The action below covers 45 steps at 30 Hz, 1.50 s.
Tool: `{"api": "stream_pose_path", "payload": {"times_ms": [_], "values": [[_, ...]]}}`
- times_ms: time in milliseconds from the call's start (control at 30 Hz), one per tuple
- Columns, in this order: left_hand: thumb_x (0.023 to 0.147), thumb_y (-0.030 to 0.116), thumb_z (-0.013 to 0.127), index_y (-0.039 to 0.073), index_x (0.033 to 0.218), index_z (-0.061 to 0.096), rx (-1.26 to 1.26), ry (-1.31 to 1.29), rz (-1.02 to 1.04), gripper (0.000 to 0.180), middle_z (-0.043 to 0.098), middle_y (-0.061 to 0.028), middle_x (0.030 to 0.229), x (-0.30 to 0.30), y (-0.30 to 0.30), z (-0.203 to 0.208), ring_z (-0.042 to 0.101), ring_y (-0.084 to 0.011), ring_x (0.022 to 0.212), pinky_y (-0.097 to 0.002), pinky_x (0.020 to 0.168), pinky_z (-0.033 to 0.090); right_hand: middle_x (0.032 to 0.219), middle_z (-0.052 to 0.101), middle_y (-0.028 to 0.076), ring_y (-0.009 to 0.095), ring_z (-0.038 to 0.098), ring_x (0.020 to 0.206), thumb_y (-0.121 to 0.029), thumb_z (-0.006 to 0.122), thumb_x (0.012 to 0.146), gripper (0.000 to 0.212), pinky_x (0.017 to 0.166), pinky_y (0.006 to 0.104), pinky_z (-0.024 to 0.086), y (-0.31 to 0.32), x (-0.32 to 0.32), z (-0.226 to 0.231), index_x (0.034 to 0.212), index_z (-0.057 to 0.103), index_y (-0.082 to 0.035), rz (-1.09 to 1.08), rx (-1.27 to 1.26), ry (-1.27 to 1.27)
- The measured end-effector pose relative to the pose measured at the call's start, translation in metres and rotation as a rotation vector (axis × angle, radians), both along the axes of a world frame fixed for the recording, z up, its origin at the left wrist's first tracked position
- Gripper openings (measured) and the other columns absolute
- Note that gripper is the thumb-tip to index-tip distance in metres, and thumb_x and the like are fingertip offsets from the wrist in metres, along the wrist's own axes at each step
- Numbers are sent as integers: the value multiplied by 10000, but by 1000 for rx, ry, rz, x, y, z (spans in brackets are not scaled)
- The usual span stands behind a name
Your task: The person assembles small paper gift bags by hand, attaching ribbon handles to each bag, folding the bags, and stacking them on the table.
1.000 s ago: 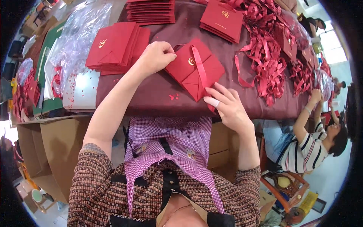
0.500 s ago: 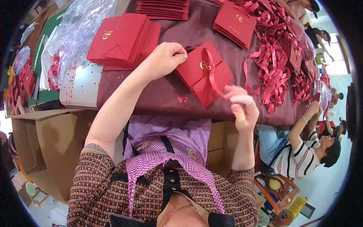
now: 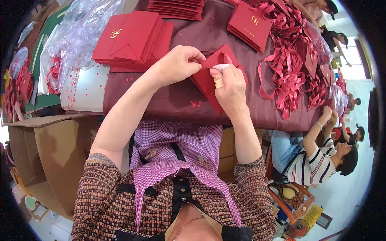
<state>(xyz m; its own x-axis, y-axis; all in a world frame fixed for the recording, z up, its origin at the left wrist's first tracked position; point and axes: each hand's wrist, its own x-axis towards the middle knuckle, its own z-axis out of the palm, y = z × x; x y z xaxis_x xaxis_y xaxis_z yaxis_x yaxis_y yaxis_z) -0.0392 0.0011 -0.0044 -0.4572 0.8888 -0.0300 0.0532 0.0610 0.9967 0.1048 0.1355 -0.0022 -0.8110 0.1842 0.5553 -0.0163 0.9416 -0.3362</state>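
Observation:
A folded red paper bag point(image 3: 209, 88) lies tilted on the dark red cloth in front of me, partly hidden by my hands. My left hand point(image 3: 175, 66) is closed, pinching the bag's upper left edge between thumb and fingertips. Over the bag's face, my right hand point(image 3: 231, 88) is closed with its fingertips at a red ribbon point(image 3: 227, 55) that loops from the bag. A white wrap covers one right finger and a yellowish one the thumb. The exact pinch of the right fingertips is partly hidden.
Stacked red bags point(image 3: 132, 36) stand at left, with another pile point(image 3: 249, 26) at far right. A heap of red ribbons point(image 3: 285, 76) spreads on the right. Clear plastic point(image 3: 80, 36) lies left, above a cardboard box point(image 3: 60, 156). A person in a striped shirt point(image 3: 313, 166) works at right.
My right hand has moved up and left from beside the bag onto its face, drawing the ribbon toward the bag's upper edge. My left hand stays at the bag's edge.

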Motion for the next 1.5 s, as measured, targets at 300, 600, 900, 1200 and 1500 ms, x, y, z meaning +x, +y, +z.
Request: {"api": "stream_pose_path", "payload": {"times_ms": [300, 600, 900, 1200, 1500], "values": [[806, -7, 586, -74, 969, 641, 18, 15, 2, 184, 606, 0, 806, 0, 3, -3, 536, -53, 752, -209, 677, 446, 751, 563, 117, 300, 551, 695, -151, 621, 844, 142, 667, 398, 419, -2, -3, 1, 808, 542, -39, 24, 175, -8], [802, -21, 583, -65, 961, 649, 52, -10, 2, 177, 623, -10, 827, -1, 4, -5, 556, -66, 763, -212, 691, 451, 714, 566, 129, 306, 579, 686, -141, 624, 830, 145, 645, 410, 443, -10, -10, 2, 781, 538, -36, -5, 181, 6], [836, -6, 585, -37, 1027, 665, 93, -124, -42, 210, 664, -27, 896, 4, 4, 5, 585, -72, 819, -217, 738, 468, 731, 599, 157, 353, 606, 710, -161, 612, 859, 149, 646, 447, 477, 2, -8, 11, 805, 559, -33, 34, -36, -66], [882, 62, 601, -31, 1060, 660, 120, -4, -174, 210, 546, 21, 889, 0, 3, 2, 515, -53, 752, -210, 662, 420, 745, 613, 123, 318, 605, 727, -101, 632, 820, 86, 676, 419, 467, 1, 3, 22, 797, 570, -47, 29, -13, -37], [878, 90, 618, -25, 863, 580, 174, 128, -230, 122, 530, 15, 767, 0, 1, -3, 482, -77, 743, -253, 683, 423, 836, 649, 139, 307, 633, 783, -203, 749, 771, 395, 707, 353, 504, 27, 17, 60, 1099, 604, -39, 236, -644, -460]]}}
